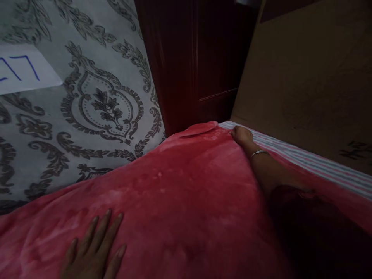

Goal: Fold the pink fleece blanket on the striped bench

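Note:
A red plush blanket (180, 193) spreads over the bed, with a fold along its far edge. My left hand (93, 248) lies flat on it at the lower left, fingers spread and holding nothing. Farther off, my right hand (242, 135) is closed on the blanket near its far right corner; a thin metal bangle circles that wrist. Beside the right hand, a striped sheet (296, 154) shows along the bed's right side. The dark right sleeve covers part of the bed at the lower right.
Patterned grey wallpaper (107, 104) borders the bed on the left, with a white paper (26, 69) bearing blue writing on it. A dark red wooden panel (180, 69) stands at the far end. A large cardboard sheet (302, 85) rises along the right side.

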Demonstrator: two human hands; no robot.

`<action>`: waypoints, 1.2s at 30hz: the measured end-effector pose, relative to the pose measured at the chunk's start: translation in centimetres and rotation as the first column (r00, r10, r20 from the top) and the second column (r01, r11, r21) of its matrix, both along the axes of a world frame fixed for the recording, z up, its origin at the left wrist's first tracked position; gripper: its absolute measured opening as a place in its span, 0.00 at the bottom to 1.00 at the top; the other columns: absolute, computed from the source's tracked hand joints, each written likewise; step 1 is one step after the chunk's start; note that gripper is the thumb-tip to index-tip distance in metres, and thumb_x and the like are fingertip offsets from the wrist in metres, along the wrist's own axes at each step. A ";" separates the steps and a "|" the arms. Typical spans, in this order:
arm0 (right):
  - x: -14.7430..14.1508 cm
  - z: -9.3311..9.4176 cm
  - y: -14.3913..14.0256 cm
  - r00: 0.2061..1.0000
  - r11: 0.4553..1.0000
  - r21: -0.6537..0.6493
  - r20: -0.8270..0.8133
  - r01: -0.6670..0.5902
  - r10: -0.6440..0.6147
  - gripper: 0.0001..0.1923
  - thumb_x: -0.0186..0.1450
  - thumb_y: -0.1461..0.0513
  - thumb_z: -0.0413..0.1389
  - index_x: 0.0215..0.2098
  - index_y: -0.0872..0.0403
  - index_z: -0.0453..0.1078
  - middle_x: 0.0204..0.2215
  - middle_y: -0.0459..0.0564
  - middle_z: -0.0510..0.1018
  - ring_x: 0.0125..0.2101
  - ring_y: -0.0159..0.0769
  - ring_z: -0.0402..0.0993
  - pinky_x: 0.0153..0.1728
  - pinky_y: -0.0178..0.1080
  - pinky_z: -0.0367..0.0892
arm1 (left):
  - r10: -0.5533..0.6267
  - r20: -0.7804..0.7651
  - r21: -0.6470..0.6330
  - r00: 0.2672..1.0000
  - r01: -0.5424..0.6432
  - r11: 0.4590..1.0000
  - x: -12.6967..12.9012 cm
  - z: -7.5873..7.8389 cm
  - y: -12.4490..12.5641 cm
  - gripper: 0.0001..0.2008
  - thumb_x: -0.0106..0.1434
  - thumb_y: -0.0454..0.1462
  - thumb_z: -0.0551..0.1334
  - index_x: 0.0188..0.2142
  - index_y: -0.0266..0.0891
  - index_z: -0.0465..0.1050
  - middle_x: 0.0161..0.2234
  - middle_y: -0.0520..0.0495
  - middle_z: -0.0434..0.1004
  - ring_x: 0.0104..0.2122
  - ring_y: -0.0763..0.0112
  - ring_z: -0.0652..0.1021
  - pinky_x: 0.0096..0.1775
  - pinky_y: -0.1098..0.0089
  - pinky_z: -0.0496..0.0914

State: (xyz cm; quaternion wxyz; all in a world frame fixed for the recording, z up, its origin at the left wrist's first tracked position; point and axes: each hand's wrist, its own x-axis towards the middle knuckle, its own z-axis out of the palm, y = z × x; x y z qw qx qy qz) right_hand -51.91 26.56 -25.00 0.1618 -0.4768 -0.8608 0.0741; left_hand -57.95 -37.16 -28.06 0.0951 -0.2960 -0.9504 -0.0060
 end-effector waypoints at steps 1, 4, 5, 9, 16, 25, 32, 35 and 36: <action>0.1 0.2 0.0 1.000 1.000 -0.014 0.014 -0.020 0.020 0.23 0.71 0.51 0.48 0.54 0.58 0.72 0.50 0.64 0.78 0.49 0.50 0.74 0.45 0.43 0.68 | 0.019 0.013 -0.003 1.000 -0.019 1.000 0.1 0.2 0.2 0.38 0.61 0.55 0.45 0.68 0.47 0.60 0.70 0.51 0.56 0.71 0.53 0.52 0.67 0.45 0.47; 0.8 1.2 -0.8 0.993 0.992 -0.067 0.050 -0.105 0.108 0.25 0.72 0.55 0.46 0.62 0.59 0.66 0.55 0.63 0.75 0.52 0.49 0.73 0.49 0.43 0.68 | 0.037 0.059 -0.035 0.998 -0.035 0.999 0.3 1.0 1.0 0.38 0.61 0.54 0.44 0.68 0.45 0.60 0.70 0.51 0.55 0.71 0.52 0.52 0.66 0.44 0.47; 1.3 1.7 -1.4 0.989 0.989 -0.072 0.053 -0.132 0.135 0.27 0.72 0.55 0.46 0.64 0.60 0.63 0.57 0.63 0.74 0.54 0.49 0.72 0.51 0.43 0.67 | 0.037 0.068 -0.045 0.997 -0.033 0.998 0.3 1.3 1.3 0.38 0.62 0.54 0.43 0.68 0.45 0.60 0.71 0.51 0.54 0.71 0.52 0.52 0.66 0.43 0.47; 3.8 2.3 -6.6 0.959 0.959 0.032 0.039 -0.283 0.281 0.31 0.74 0.51 0.43 0.70 0.54 0.55 0.67 0.58 0.61 0.65 0.51 0.58 0.61 0.50 0.59 | 0.040 0.063 -0.078 0.997 -0.035 0.996 0.6 1.9 1.9 0.39 0.63 0.54 0.40 0.69 0.44 0.59 0.72 0.51 0.50 0.71 0.53 0.51 0.66 0.44 0.47; 7.5 0.0 -11.3 0.761 0.780 -0.011 0.206 -0.626 0.615 0.33 0.73 0.44 0.37 0.73 0.43 0.49 0.72 0.47 0.49 0.71 0.49 0.43 0.67 0.56 0.44 | 0.029 0.080 -0.141 0.996 -0.017 0.990 0.6 2.8 2.2 0.38 0.65 0.51 0.37 0.70 0.40 0.55 0.72 0.50 0.48 0.71 0.55 0.49 0.65 0.44 0.51; 19.1 0.7 -3.4 0.970 0.987 -0.103 0.220 0.124 -0.099 0.30 0.75 0.53 0.35 0.72 0.47 0.51 0.72 0.52 0.49 0.70 0.50 0.45 0.64 0.62 0.49 | 0.014 0.066 -0.117 0.998 -0.006 0.993 0.7 3.7 3.0 0.36 0.67 0.49 0.37 0.71 0.40 0.52 0.72 0.46 0.47 0.71 0.50 0.51 0.63 0.40 0.53; 16.6 1.9 -14.8 0.950 0.954 0.065 0.133 -0.292 0.282 0.31 0.74 0.49 0.39 0.73 0.46 0.48 0.73 0.51 0.45 0.71 0.50 0.40 0.67 0.58 0.45 | -0.038 0.079 -0.099 0.996 0.046 0.994 0.5 4.3 3.3 0.36 0.66 0.47 0.40 0.70 0.38 0.55 0.72 0.43 0.49 0.70 0.45 0.53 0.62 0.38 0.55; 16.5 0.9 -17.3 0.881 0.893 -0.013 0.153 -0.451 0.447 0.33 0.73 0.46 0.39 0.73 0.44 0.48 0.73 0.48 0.46 0.71 0.48 0.41 0.67 0.55 0.45 | -0.025 0.091 -0.063 0.996 0.031 0.998 0.6 4.7 3.5 0.36 0.67 0.48 0.37 0.70 0.37 0.53 0.72 0.41 0.49 0.69 0.45 0.54 0.61 0.38 0.56; 17.2 0.6 -17.2 0.899 0.911 -0.025 0.157 -0.411 0.410 0.33 0.73 0.45 0.39 0.73 0.44 0.48 0.73 0.49 0.46 0.71 0.48 0.41 0.67 0.55 0.46 | -0.027 0.095 -0.047 0.995 0.031 0.998 0.6 4.7 3.6 0.36 0.67 0.48 0.37 0.70 0.37 0.53 0.72 0.40 0.49 0.69 0.45 0.54 0.60 0.38 0.57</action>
